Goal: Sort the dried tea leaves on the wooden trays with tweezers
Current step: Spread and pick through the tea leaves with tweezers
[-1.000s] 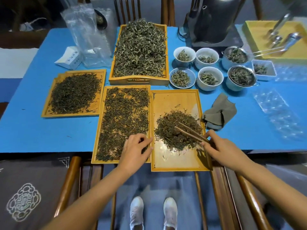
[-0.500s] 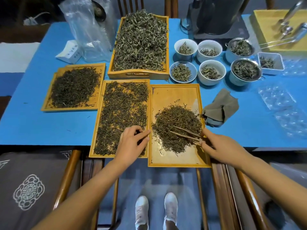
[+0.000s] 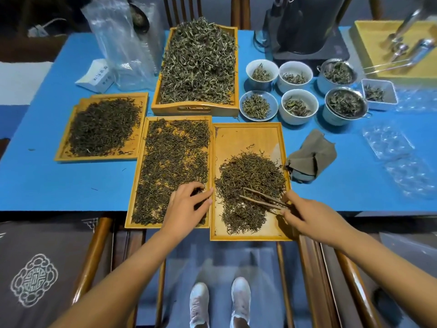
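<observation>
Two wooden trays lie side by side at the table's near edge. The middle tray [image 3: 142,162] is spread with dark dried tea leaves [image 3: 175,157]. The right tray [image 3: 246,136] holds a heap of tea leaves [image 3: 250,176]. My right hand [image 3: 307,216] grips wooden tweezers [image 3: 262,200], whose tips point left into the heap. My left hand [image 3: 186,207] rests on the leaves at the middle tray's near right corner, fingers curled and thumb along the tray's rim. Whether it pinches any leaves is hidden.
A third flat tray of dark leaves [image 3: 101,126] lies at the left. A deep tray of paler leaves [image 3: 198,65] stands behind. Several bowls of tea [image 3: 298,106], a folded grey cloth [image 3: 309,157], plastic bags [image 3: 127,43] and blister packs [image 3: 387,143] sit on the blue table [image 3: 47,181].
The tweezers have dropped lower and flatter into the right heap. My left hand stays on the middle tray's near corner, fingers curling slightly. The view has shifted a little.
</observation>
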{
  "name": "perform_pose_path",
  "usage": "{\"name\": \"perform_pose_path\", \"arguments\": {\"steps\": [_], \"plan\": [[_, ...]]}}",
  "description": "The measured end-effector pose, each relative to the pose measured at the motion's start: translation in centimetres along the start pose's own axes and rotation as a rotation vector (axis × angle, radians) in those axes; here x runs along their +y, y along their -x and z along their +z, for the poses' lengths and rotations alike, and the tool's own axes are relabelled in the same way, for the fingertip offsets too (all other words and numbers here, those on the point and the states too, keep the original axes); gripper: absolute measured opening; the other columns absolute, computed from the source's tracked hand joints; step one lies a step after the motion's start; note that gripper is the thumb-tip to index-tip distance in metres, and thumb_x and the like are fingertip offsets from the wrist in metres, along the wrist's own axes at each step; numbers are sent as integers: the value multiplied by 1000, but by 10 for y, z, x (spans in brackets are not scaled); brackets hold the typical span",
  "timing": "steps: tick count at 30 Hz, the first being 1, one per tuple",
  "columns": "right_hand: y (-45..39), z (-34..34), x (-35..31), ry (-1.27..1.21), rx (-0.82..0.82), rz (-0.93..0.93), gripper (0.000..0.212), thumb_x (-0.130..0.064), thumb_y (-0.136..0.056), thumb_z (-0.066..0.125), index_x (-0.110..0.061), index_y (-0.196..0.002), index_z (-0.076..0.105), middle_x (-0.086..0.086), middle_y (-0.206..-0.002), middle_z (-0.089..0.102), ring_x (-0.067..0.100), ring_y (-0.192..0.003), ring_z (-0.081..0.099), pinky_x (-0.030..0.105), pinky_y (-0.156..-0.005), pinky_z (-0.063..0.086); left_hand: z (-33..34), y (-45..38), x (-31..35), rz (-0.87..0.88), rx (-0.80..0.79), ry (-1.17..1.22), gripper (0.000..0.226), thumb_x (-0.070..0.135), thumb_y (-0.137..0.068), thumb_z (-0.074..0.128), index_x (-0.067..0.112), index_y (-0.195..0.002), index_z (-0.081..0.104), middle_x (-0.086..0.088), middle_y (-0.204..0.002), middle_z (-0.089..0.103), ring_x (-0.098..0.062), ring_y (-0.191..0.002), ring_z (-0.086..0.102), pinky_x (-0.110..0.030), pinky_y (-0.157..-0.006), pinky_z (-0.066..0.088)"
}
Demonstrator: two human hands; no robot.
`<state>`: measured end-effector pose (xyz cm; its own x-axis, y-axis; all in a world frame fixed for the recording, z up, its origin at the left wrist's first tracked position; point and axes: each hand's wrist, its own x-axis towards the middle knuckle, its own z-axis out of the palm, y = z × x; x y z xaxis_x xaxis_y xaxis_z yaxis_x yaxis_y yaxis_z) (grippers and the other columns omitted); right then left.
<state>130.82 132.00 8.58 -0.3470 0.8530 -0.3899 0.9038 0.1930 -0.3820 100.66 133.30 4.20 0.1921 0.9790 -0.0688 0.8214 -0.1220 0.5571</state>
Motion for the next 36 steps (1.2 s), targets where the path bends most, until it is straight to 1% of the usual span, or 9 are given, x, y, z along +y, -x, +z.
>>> {"name": "perform_pose_path", "arguments": {"steps": [3, 8, 12, 15, 23, 28, 31, 34, 36], "plan": [[1, 2, -4, -10, -101, -33, 18, -43, -94, 43, -29, -98, 32, -11, -63, 46, 14, -61, 50, 28, -53, 36, -1, 0, 0, 11, -12, -2, 32, 33, -92, 54, 31, -123, 59, 9, -125, 54, -12, -120, 38, -25, -96, 19], [2, 2, -11, -62, -43, 13, 21, -42, -95, 41, -25, -106, 37, -5, -72, 57, 21, -73, 60, 36, -64, 47, 0, 0, 0, 13, -14, -7, 32, 33, -92, 54, 31, -124, 59, 11, -122, 56, -11, -119, 40, -25, -94, 20], [2, 3, -18, -30, -99, -8, 24, -42, -94, 42, -23, -109, 39, -9, -72, 51, 24, -79, 60, 35, -66, 45, 0, 0, 0, 16, -1, -5, 31, 31, -92, 55, 30, -123, 59, 10, -121, 57, -12, -119, 41, -26, -94, 21], [1, 4, -18, -51, -26, 31, 23, -42, -95, 42, -22, -106, 39, -2, -79, 60, 26, -79, 61, 37, -65, 48, 1, 0, -1, 18, 5, -7, 31, 31, -92, 55, 30, -122, 60, 10, -121, 58, -12, -118, 41, -25, -94, 20], [0, 3, -15, -54, -65, -39, 20, -43, -93, 45, -28, -104, 38, -14, -65, 46, 12, -64, 49, 29, -56, 37, 2, 0, -1, 22, 10, -5, 31, 32, -92, 55, 29, -122, 60, 10, -120, 58, -12, -117, 42, -25, -92, 20], [2, 4, -19, -14, -135, -79, 19, -42, -91, 46, -27, -99, 37, -9, -75, 52, 19, -72, 55, 34, -62, 42, 2, 0, -1, 27, 15, -12, 30, 31, -92, 55, 29, -122, 61, 10, -120, 59, -12, -117, 43, -26, -92, 22], [2, 7, -18, -10, -78, -83, 18, -42, -93, 44, -27, -98, 35, -13, -70, 45, 18, -70, 53, 32, -57, 37, 3, 0, -1, 32, 11, -23, 30, 32, -92, 55, 30, -122, 60, 10, -120, 59, -13, -117, 43, -25, -91, 21], [6, 13, -23, 27, -127, -136, 20, -42, -93, 43, -29, -94, 29, -13, -63, 39, 13, -63, 46, 30, -55, 31, 3, 0, -1, 36, 17, -26, 30, 31, -92, 55, 30, -122, 60, 9, -119, 59, -13, -116, 43, -26, -91, 21], [9, 14, -24, 1, -130, -144, 18, -42, -93, 44, -32, -94, 29, -14, -64, 41, 11, -62, 46, 29, -54, 32, 3, 1, -1, 35, 18, -21, 30, 31, -92, 55, 30, -122, 60, 9, -119, 59, -13, -116, 43, -25, -91, 20]]}}
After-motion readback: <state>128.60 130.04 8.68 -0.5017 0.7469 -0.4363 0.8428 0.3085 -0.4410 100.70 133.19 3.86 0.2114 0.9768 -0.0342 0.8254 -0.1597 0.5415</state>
